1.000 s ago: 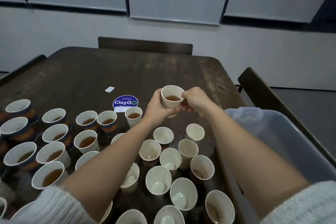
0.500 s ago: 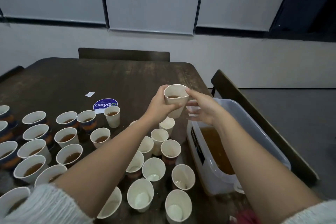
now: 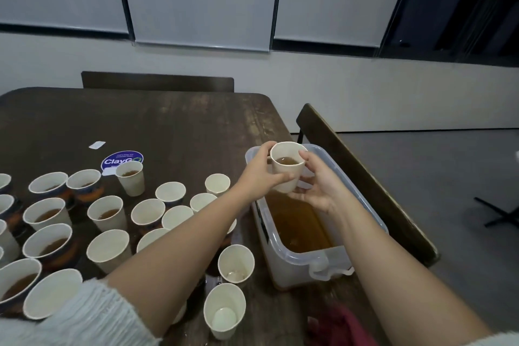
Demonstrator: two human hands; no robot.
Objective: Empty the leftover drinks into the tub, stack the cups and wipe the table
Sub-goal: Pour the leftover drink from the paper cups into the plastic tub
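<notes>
While the left hand (image 3: 259, 177) grips the round paper cup (image 3: 287, 167), loosely curled right hand (image 3: 318, 189) cradles its base.

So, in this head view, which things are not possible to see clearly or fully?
- Head view: the cups under the left forearm are partly hidden, so their contents cannot be told.
- The cups at the left edge are cut off by the frame.
- The red cloth is cut off at the bottom edge.
- The small print on the ClayGo sticker is too small, and a cup covers part of it.
- The bottom of the held cup is hidden by the fingers.
</notes>
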